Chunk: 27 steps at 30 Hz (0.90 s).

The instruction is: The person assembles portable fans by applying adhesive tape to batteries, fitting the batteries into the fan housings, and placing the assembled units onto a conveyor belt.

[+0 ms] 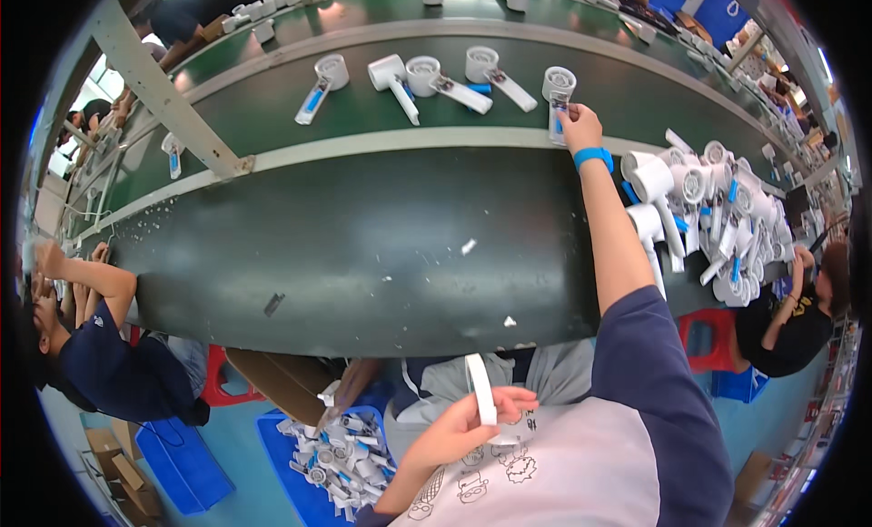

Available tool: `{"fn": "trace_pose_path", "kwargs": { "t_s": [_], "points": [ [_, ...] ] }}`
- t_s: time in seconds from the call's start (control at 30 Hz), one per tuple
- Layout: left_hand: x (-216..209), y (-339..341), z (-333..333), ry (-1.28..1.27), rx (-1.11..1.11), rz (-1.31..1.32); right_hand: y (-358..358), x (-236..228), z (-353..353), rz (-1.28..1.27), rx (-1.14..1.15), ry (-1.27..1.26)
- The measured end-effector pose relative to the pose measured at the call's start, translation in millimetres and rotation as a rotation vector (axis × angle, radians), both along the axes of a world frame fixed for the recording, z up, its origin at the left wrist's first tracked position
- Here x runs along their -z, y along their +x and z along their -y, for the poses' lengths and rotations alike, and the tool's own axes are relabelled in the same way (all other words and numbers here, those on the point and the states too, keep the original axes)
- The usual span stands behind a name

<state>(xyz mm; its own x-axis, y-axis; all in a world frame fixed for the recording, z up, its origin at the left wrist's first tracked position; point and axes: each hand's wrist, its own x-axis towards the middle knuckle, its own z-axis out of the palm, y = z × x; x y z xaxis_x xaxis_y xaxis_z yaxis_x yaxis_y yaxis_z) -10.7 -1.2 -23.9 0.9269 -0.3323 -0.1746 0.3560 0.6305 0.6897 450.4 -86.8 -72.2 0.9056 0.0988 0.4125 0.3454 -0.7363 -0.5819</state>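
1. Beyond the bench (381, 200), out at the full reach of the arm, the right hand (583, 128) pinches the handle of a white fan (558, 112) between thumb and fingers. The fan's round head points away from the hand, over the green belt (218, 117).
2. Low and close to the body, the left hand (461, 427) holds a thin white ring (481, 391) upright, seen nearly edge-on. Its fingers stretch past the ring; whether they go through it, I cannot tell.
3. Around the right wrist, just below the hand, sits a blue wristband (593, 156).
4. Left of the right hand, four more white fans (445, 85) lie near one another on the belt, some with blue parts in their opened handles.
5. Right of the right hand and nearer the body, a big heap (718, 209) of similar white fans lies piled up.
6. Between the two hands stretches the dark bench, bearing small white scraps (468, 246); a dark scrap (273, 304) lies farther left.
7. Left of the left hand and lower, a blue bin (280, 463) holds many white pieces (336, 463) with blue parts among them.
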Motion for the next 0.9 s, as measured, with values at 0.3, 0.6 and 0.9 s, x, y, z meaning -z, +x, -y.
{"fn": "trace_pose_path", "kwargs": {
  "t_s": [0.3, 0.6, 0.9],
  "points": [
    [-4, -14, -43, -0.071, -0.163, -0.02, -35, -21, -143, 0.167, -0.369, -0.612],
    [11, -23, -51, -0.136, -0.266, -0.012, -6, 2, -204, 0.012, -0.041, -0.209],
    [10, -21, -58, -0.163, -0.263, -0.034, -52, -27, -230, -0.197, -0.211, -0.151]
  ]
}}
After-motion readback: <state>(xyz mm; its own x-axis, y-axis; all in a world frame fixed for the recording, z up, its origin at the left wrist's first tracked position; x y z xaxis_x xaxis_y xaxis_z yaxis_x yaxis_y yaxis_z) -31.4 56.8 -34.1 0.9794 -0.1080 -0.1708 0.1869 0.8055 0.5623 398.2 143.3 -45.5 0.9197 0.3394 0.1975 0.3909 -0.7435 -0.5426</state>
